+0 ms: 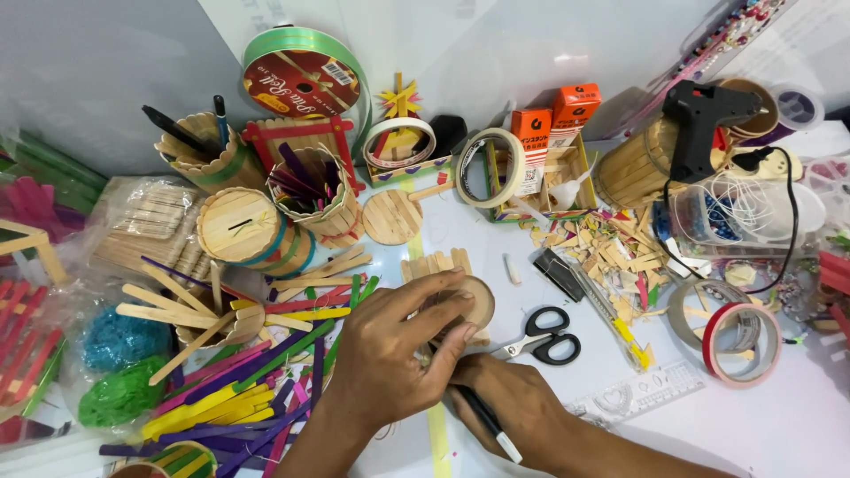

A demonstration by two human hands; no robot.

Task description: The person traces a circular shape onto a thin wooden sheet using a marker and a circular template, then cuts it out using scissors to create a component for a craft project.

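My left hand (pixel 390 354) lies flat with its fingers spread over a round roll of tape (pixel 478 299), pressing it onto a row of plain craft sticks (pixel 434 262) on the white table (pixel 779 425). My right hand (pixel 509 403) is tucked just under the left one and grips a black pen (pixel 491 429) whose tip reaches toward the roll's edge. Most of the roll and the sticks are hidden under my fingers.
Black-handled scissors (pixel 544 335) lie just right of my hands. Coloured craft sticks (pixel 239 389) pile up at the left, stick-built cups (pixel 243 226) behind. A black glue gun (pixel 699 115), tape rolls (pixel 742 343), a clear ruler (pixel 642 394) and stick scraps (pixel 611 252) fill the right.
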